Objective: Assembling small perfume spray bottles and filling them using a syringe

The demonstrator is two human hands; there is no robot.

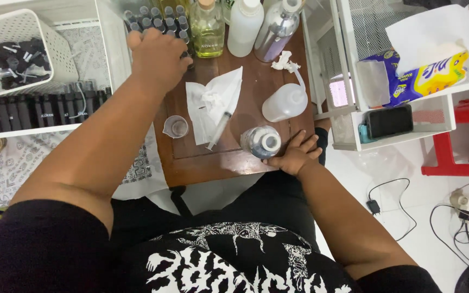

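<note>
Right hand (295, 154) sat at the near edge of the table (191, 163), fingers loosely together, resting against the near side of a small bottle (261, 141) that stood upright with its open neck up. Touching, not clamped, as far as the view showed.

Left hand (158, 57) reached to the far left corner and lay over a cluster of vials (153, 20). Vials stood upright just beyond and under the fingertips; the hand covered them, so I couldn't tell if the fingers were closed on one or only touching. Left hand was by far the nearer to the vials, right to the bottle.

Between the two: a syringe (219, 129) lay on a tissue (213, 103), long axis running from near-left to far-right. A small cup (176, 127) stood left of it, a squeeze bottle (284, 102) lay tipped just beyond the small bottle.

Far row: a yellow bottle (207, 30), a white bottle (244, 27), a silver bottle (278, 30), close beside the vials on the right. Nothing blocked the left hand from above.
</note>
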